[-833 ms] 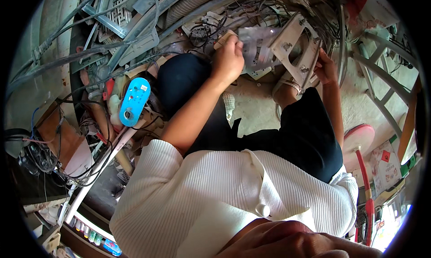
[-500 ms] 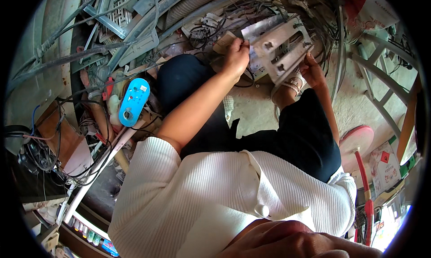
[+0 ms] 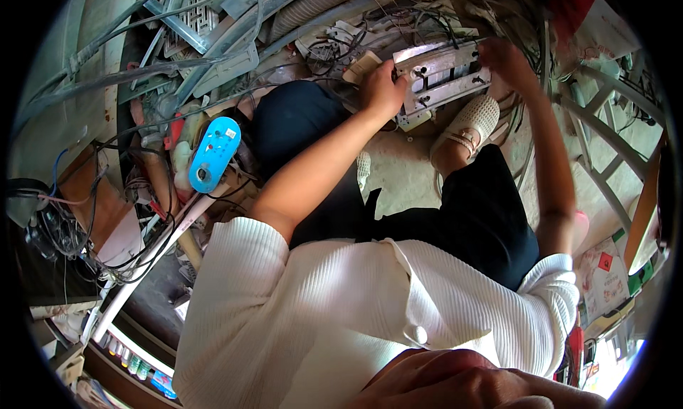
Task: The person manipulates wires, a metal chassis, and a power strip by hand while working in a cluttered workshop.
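Through the head view, I have a slotted metal bracket [image 3: 445, 59] ahead of the person's knees, set between the two hands, its long bars running roughly crosswise. I cannot tell whether it rests on the clutter beneath. The left hand [image 3: 383, 92] grips the bracket's left end, thumb along the edge. The right hand [image 3: 506, 64] is at the upper right corner, fingers curled; I cannot make out whether they close on the metal or only touch it.

Just left of the left hand I see a tan boxy piece [image 3: 363, 66]. Dark tangled cables [image 3: 455, 18] lie beyond the bracket, with a ribbed hose [image 3: 313, 7] farther left. A woven shoe [image 3: 478, 117] on the person's foot stands on the concrete floor [image 3: 398, 171] just below the bracket. Farther out, a blue rounded plate [image 3: 215, 153] lies beside the left knee, and a grey metal frame [image 3: 605, 128] stands at the right.
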A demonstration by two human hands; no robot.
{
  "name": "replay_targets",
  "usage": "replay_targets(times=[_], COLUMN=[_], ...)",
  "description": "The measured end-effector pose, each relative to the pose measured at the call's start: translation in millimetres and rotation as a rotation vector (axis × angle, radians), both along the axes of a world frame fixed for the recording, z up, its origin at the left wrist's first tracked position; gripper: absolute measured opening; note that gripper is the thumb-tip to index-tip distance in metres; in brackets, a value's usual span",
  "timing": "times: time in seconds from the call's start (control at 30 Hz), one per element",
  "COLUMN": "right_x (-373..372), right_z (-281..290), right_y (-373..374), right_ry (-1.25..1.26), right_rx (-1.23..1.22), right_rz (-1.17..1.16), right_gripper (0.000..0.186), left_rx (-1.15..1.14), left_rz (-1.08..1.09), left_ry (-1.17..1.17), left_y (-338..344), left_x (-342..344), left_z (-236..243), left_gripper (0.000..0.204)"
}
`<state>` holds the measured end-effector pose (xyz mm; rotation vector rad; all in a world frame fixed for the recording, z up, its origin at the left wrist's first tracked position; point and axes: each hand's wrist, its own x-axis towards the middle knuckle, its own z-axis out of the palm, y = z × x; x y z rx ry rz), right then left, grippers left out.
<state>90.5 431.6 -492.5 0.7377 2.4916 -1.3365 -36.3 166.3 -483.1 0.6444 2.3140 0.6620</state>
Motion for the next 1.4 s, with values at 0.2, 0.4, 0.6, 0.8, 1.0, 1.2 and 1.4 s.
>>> replay_targets(times=[0.2,0.4,0.6,0.8,1.0,1.2,1.4], right_x=[-112.0,-163.6,-167.0,-159.0,-160.8,-122.0,-105.2], right_z=[-36.9,-107.4,-112.2,-104.9,-39.7,-40.4,-54.4], right_y=[25.2,9.6,-4.1,-11.9,-22.9,-16.6,-1.9], right_ry=[0.314,0.120,0.027,0.173,0.026,0.375,0.351], right_rx=[0.426,0.583,0.587,0.824,0.848,0.959,0.427], right_rz=[0.433,0.428,0.414,0.463,0.606,0.515,0.146], right_gripper=[0.018,0.027,0.039,0.045,0.050,0.040,0.038], left_rx=[-0.215,-0.414,-0.523,-0.570,-0.588,-0.597,-0.569], left_rz=[-0.276,-0.384,-0.455,-0.462,-0.444,-0.521,-0.548], left_ry=[0.403,0.460,0.509,0.446,0.402,0.212,0.218], left_y=[6.4,17.0,15.0,19.3,9.3,5.1,-6.0], left_x=[-17.2,-27.2,-27.3,-29.8,-27.6,-16.0,1.2], left_z=[-1.1,-1.9,-10.3,-10.4,-11.0,19.7,38.4], left_gripper=[0.037,0.044,0.048,0.051,0.050,0.045,0.051])
